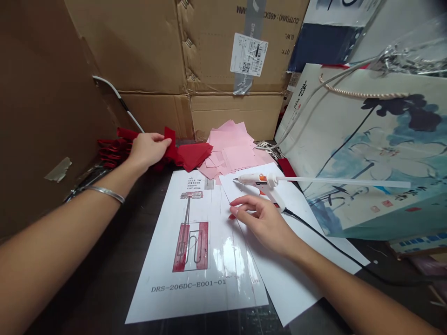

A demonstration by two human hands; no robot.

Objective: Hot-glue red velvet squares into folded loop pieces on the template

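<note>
My left hand (pixel 149 148) pinches a small dark red fabric piece (pixel 170 143) between thumb and fingers, beside a pile of red fabric pieces (pixel 113 148). More red pieces (pixel 194 156) lie fanned out to its right. Over the papers hovers my right hand (pixel 263 223), its fingers loosely bent and apart, with nothing visible in it. Just beyond it, a white and orange hot glue gun (pixel 261 181) rests on a blank white sheet (pixel 296 274), a long glue stick (pixel 342 182) sticking out of its back. A printed drawing sheet (pixel 160 246) lies left of it.
Pink paper squares (pixel 232 144) are heaped at the back middle. Cardboard walls (pixel 139 46) stand behind and at the left. A painted paper bag (pixel 370 144) rises on the right. The gun's black cord (pixel 328 242) runs right; a white cable (pixel 115 90) bends down behind my left hand.
</note>
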